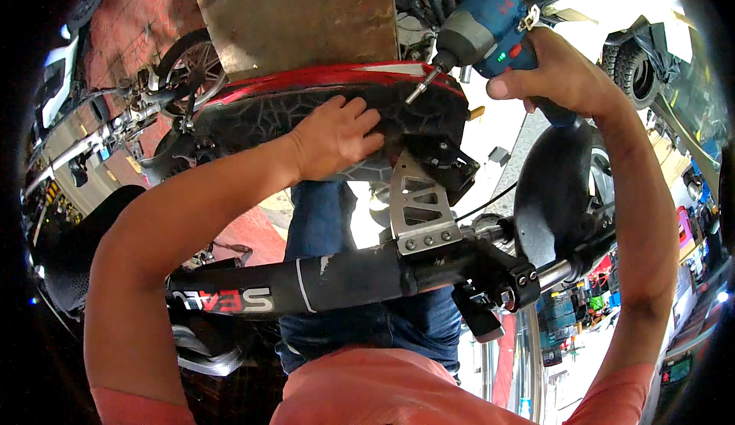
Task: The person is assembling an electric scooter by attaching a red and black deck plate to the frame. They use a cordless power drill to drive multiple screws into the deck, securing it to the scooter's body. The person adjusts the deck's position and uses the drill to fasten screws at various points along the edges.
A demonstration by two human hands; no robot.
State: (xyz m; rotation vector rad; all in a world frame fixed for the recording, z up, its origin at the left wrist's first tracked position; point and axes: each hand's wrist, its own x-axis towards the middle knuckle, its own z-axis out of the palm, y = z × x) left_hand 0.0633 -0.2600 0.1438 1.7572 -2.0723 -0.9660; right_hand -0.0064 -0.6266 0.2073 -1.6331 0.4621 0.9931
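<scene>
A blue and black impact driver (490, 19) is gripped in my right hand (563, 69), with a small green light showing near its base. Its long bit points down and left, and the tip is over the right end of the scooter deck (253, 115). That deck has a black mat with a cracked pattern and a red edge. Across the mat lies my left hand (337, 138), fingers curled in. Whatever those fingers may hold is hidden. A silver cut-out bracket (421, 207) stands just right of my left hand, beside a black folding part (440, 161).
Below the deck, a black scooter stem (344, 283) crosses in front of my legs. A black fender and wheel (563, 187) sit at the right. Behind the deck is a brown board (298, 19). Loose tires (639, 73) lie at far right; another wheel (187, 65) stands left.
</scene>
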